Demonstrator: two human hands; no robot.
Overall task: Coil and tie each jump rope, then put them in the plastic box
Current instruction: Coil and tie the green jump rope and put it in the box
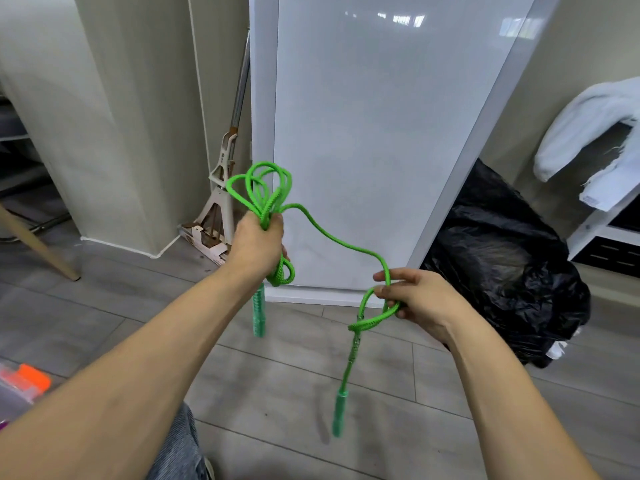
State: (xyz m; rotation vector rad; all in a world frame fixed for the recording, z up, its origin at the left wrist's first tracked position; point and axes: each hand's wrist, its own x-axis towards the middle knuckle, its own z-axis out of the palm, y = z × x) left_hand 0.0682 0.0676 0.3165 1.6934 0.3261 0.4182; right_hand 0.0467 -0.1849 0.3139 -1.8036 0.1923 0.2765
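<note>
Green jump rope is held in the air between both hands, above the floor; none of it is on the ground.

Left hand: fingers are wrapped fully round the gathered coil. Several loops stand up above the fist and short bights hang below it. First handle hangs straight down beneath this hand.

Right hand: fingers are partly curled, and a small loop of the tail is pinched and hooked there. Second handle hangs below it, long axis near vertical and slightly blurred.

Key relation: the free span runs from the top of the left fist down and rightward to the right hand. The coil's long axis is upright, so the tail lies across it. The right hand is nearer the loose end.

Judgement: coiling is nearly done and tying has not begun. The tail would need to be carried leftward round the bundle.

A translucent container is seen at lower left; whether it is the plastic box cannot be told.
</note>
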